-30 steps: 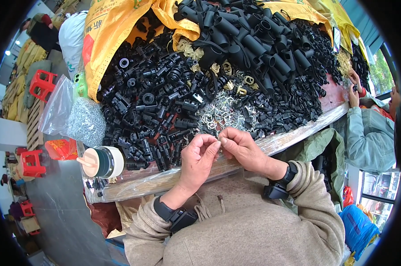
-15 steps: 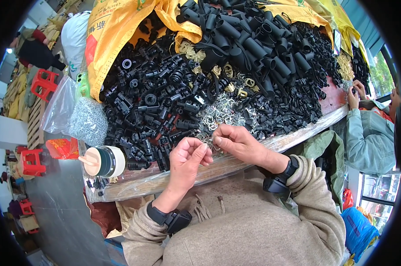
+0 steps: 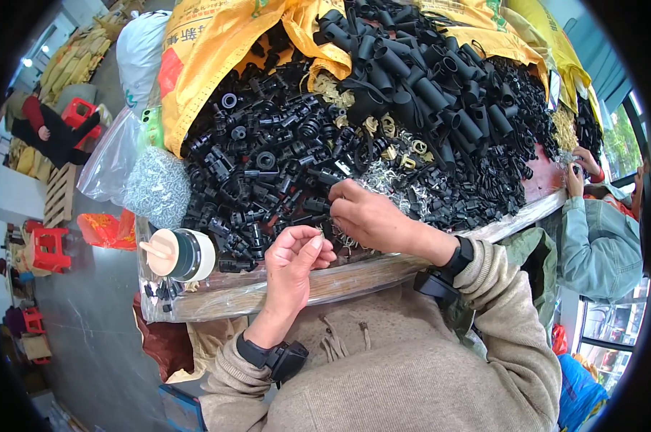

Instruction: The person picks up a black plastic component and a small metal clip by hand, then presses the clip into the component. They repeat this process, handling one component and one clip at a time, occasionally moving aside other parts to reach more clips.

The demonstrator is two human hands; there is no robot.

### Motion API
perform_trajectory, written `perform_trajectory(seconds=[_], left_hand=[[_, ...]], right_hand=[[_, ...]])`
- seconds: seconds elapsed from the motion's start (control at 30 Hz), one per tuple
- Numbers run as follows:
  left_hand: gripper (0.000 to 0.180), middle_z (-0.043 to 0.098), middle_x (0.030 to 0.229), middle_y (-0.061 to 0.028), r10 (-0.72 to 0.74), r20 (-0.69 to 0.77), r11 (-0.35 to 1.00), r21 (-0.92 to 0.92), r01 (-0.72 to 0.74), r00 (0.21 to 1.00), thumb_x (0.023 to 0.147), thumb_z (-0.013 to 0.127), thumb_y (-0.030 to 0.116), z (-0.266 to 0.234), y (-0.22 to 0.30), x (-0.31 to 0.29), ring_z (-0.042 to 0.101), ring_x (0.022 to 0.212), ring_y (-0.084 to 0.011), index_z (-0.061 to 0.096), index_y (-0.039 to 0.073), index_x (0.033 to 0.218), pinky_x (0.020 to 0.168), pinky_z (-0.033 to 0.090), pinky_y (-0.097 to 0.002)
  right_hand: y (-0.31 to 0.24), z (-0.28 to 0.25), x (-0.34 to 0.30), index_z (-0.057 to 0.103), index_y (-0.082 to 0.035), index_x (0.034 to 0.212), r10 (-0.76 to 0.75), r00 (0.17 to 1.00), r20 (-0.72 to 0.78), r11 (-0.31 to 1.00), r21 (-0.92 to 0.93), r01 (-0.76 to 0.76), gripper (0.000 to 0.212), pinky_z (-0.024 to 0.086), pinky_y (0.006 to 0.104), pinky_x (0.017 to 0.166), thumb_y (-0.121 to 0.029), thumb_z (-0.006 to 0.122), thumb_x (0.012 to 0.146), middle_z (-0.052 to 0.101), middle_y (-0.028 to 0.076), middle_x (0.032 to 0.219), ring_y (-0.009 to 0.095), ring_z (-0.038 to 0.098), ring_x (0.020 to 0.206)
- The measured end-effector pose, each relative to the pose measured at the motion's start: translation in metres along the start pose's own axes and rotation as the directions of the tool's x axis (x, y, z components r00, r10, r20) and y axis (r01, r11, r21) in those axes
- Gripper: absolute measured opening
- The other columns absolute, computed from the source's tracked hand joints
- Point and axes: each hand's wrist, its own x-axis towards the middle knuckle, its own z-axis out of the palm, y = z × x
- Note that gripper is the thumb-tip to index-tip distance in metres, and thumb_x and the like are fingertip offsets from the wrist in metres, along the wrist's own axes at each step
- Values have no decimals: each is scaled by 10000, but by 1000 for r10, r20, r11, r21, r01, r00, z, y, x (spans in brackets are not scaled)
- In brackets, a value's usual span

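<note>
"Clips (image 3: pixel 380 177), small and pale, lie in a loose heap on the bench (image 3: pixel 368 274), with black fittings (image 3: pixel 221 165) spread to their left. How are the hands placed?"

"The right hand (image 3: pixel 372 219) is palm down at the near left of the heap, right where the fittings begin. Its fingers are bent, and their tips are partly hidden, so I can't tell whether it has hold of anything."

"And the left?"

"The left hand (image 3: pixel 291 266) is nearer the body, by the bench's front edge. Thumb and forefinger come together in a pinch, the other fingers loosely curled. If something is between them, it's too small for me to tell."

"What's farther out?"

"Black tubes (image 3: pixel 430 93) are piled beyond the clips, and a yellow sack (image 3: pixel 199 83) stands behind the fittings. To the left are a clear bag of silvery bits (image 3: pixel 158 189) and, nearer, a cup (image 3: pixel 185 255) with a cream lid."

"Anyone close?"

"A person in a pale blue jacket (image 3: pixel 599 248) at the right, both hands at the bench's far end."
</note>
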Motion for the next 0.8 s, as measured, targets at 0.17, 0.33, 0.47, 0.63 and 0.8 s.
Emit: perform_trajectory(seconds=[0.17,0.33,0.47,0.63,0.8], left_hand=[[84,585,737,-61,58,-67,981,191,-45,996,823,531,92,-12,22,-7,556,599,-102,513,38,885,534,441,-186],[109,555,707,-30,215,-7,903,382,-196,976,867,476,150,-37,42,-24,524,588,-75,468,41,873,527,425,-181],[127,522,677,-17,301,-6,889,363,-278,954,889,430,175,-38,61,-45,495,568,-67,426,50,868,511,410,-185],[136,517,687,-29,344,10,865,387,-320,939,894,411,168,-37,76,-73,493,586,-72,408,36,860,523,408,-204],[127,516,685,-57,549,73,676,547,-494,833,889,407,142,-42,90,-94,514,601,-123,391,22,852,556,422,-245]], right_hand=[[-13,13,20,480,-49,782,-79,971,226,854,-488,183,136,444,346,592,-86,551,672,451,134,959,257,535,719],[-39,17,28,468,-51,800,-9,964,266,861,-488,143,162,438,346,548,-80,534,654,473,112,925,265,525,675],[-84,21,25,472,-34,816,124,953,275,948,-317,-32,109,448,371,600,-51,514,717,484,139,960,327,521,751],[-128,34,31,478,-28,783,32,966,255,970,-243,31,67,445,381,582,-44,516,731,485,142,941,340,528,719],[-163,21,31,483,-10,748,22,972,236,988,-157,16,68,428,360,607,-10,530,699,483,155,926,329,508,741]])
